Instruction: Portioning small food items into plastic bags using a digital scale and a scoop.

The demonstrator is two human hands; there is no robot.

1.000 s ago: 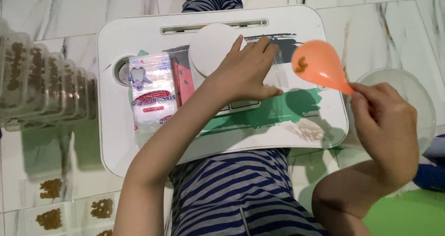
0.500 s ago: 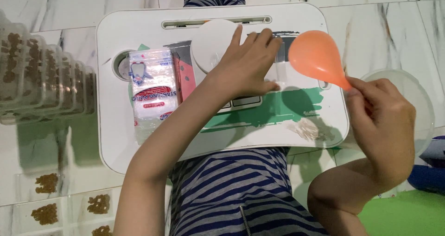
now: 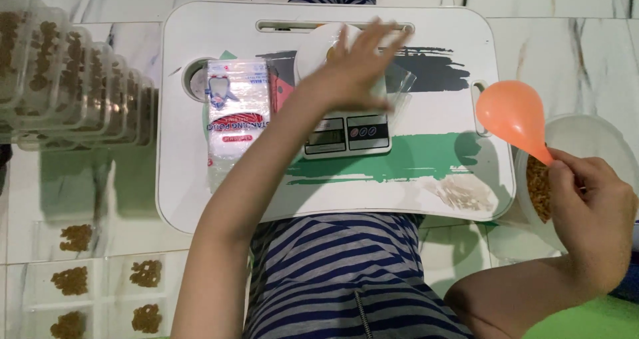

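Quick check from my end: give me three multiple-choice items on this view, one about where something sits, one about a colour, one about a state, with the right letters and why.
1. Where is the digital scale?
A. On the white lap tray
B. On the marble floor
C. Inside the big bowl

2. What colour is the spoon?
A. Blue
B. Orange
C. Black

3. What state is the spoon's scoop in?
A. Heaped with brown pellets
B. Empty
C. Full of water

Answers:
1. A, the scale stands near the tray's middle, beside the packet of clear pouches.
2. B, the scoop and handle are plain orange.
3. B, the right hand holds the spoon by its handle above the bowl of brown pellets, and nothing shows in the scoop. The left hand rests on a clear container over the scale.
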